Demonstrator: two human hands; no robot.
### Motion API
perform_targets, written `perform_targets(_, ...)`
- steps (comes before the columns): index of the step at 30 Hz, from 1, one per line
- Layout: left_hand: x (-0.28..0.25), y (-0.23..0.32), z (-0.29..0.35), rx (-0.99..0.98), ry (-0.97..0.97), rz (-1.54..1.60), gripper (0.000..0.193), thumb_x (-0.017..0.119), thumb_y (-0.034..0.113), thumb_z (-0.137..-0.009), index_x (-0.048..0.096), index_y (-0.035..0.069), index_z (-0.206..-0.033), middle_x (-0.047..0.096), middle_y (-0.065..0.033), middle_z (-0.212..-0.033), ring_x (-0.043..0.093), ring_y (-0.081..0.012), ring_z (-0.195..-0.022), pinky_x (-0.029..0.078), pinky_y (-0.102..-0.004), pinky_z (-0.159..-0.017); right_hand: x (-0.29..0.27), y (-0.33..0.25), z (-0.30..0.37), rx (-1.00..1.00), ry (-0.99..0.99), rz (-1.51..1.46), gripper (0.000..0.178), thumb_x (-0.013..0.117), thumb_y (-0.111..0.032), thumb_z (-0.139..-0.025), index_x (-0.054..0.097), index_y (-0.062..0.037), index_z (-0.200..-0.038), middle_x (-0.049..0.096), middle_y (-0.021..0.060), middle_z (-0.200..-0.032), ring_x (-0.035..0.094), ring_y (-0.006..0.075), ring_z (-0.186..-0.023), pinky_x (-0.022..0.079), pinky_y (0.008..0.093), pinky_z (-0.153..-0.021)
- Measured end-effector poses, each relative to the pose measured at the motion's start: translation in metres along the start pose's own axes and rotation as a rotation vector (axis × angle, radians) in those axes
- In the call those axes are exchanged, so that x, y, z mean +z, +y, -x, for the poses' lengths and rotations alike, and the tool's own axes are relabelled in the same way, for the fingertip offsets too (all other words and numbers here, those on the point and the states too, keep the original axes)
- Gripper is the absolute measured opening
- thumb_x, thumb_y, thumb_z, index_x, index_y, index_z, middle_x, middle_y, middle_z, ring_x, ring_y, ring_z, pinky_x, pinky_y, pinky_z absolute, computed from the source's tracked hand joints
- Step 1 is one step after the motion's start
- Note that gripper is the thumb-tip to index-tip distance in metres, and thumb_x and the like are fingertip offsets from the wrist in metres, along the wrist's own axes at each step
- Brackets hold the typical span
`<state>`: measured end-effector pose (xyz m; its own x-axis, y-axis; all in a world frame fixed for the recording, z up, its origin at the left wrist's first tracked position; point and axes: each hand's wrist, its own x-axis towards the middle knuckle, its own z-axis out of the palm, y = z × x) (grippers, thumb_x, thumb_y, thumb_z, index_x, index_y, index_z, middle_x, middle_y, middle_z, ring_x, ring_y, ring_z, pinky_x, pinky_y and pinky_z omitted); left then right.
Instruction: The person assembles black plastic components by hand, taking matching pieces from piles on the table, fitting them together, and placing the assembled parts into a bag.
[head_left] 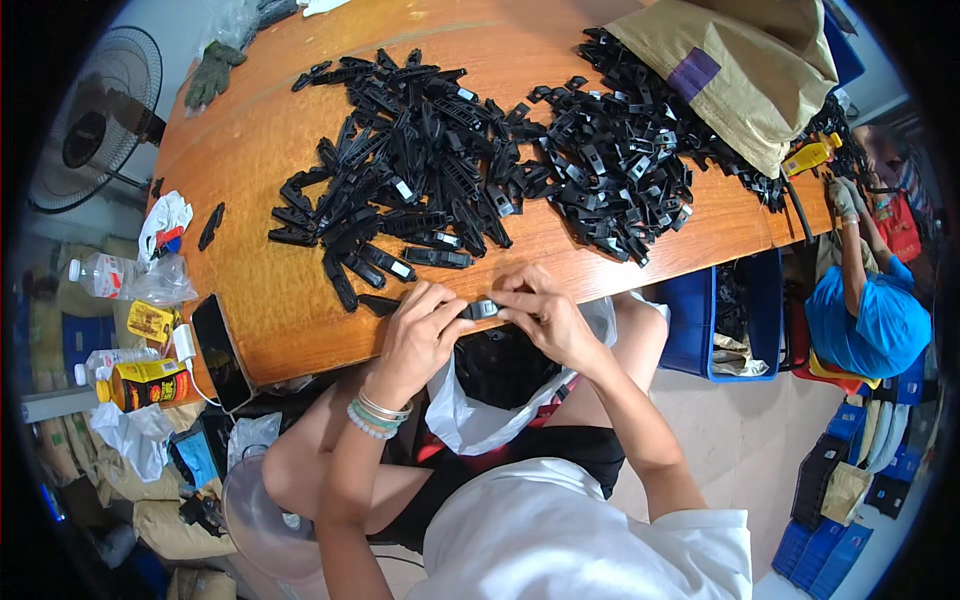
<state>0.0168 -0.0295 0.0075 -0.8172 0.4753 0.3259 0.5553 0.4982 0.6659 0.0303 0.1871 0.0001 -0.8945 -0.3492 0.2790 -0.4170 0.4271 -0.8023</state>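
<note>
Just over the table's front edge, I pinch a small black plastic part with a grey face [483,309] between both hands. My left hand [421,328] grips its left end with thumb and fingers, and my right hand [550,320] closes on its right end. On the wooden table [285,345] beyond lies a heap of long black plastic parts [400,165]. To its right is a second heap of shorter black clip-like pieces [610,165]. Below my hands, a white plastic bag [470,432] sits open on my lap with black pieces inside.
A brown sack [745,75] lies over the right heap. Beside my right knee stands a blue bin [690,325]. A phone [218,350] and several bottles [150,385] sit at the left edge, near a fan [95,125]. Another person in blue [865,320] works at far right.
</note>
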Motion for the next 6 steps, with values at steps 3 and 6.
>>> perform_targets(3, -0.007, -0.005, 0.000, 0.040, 0.010, 0.044, 0.032, 0.077, 0.005, -0.070, 0.066, -0.005, -0.098, 0.057, -0.0136, -0.092, 0.056, -0.0299, -0.085, 0.048, -0.0371, -0.077, -0.013, 0.000, 0.014, 0.052, -0.072, -0.081, 0.034, 0.064, 0.010, -0.077, 0.068, -0.0009, -0.109, 0.061, 0.0120, -0.101, 0.061, 0.0267, -0.093, 0.050, 0.0339, -0.078)
perform_targets(6, -0.004, -0.017, -0.006, 0.019, 0.268, -0.142, 0.043, 0.077, 0.008, -0.074, 0.061, -0.001, -0.112, 0.057, -0.0139, -0.097, 0.055, -0.0314, -0.088, 0.049, -0.0401, -0.078, -0.033, 0.005, 0.028, 0.123, 0.280, 0.081, 0.024, 0.059, 0.002, -0.087, 0.066, -0.0019, -0.110, 0.063, 0.0146, -0.104, 0.064, 0.0261, -0.089, 0.053, 0.0315, -0.073)
